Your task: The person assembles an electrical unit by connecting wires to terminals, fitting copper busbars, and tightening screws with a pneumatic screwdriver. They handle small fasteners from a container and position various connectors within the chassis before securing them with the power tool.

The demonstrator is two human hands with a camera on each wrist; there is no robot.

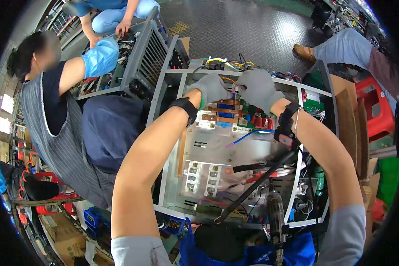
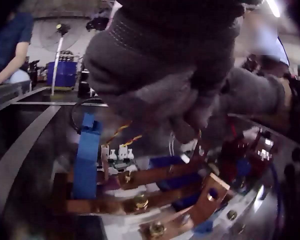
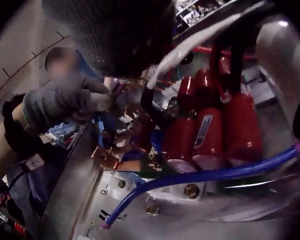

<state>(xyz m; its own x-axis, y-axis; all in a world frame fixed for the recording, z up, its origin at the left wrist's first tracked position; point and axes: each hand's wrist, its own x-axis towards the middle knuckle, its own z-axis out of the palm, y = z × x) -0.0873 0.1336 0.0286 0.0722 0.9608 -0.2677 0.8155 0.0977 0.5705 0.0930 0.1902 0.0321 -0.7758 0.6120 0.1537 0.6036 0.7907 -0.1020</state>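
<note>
An open grey metal cabinet [image 1: 167,168] is set directly before the person, its inside turned upward, probably so that its parts can be reached from above; what it rests on cannot be told. Toward its far edge, the left hand [image 1: 213,88] and right hand [image 1: 257,88], both covered by grey knitted gloves, are held close together over flat copper bars [image 2: 160,174]. The fingers of the left hand are bent inward; those of the right are largely hidden. Whether anything small is grasped by either hand cannot be told. The hands are perhaps paired so that one spot can be steadied and worked on together.

The bars are fastened by brass-coloured bolts [image 2: 141,201], presumably so that they are kept firmly in place. A blue plastic strip [image 2: 87,165] is seen standing across them. Beside the bars, red cylindrical components [image 3: 210,137] are packed in a tight group, which seems to save room. A blue cable [image 3: 190,177] is laid past them, its purple-tipped end left unattached. Nearer the person, two white terminal blocks [image 1: 193,177] are mounted side by side.
</note>
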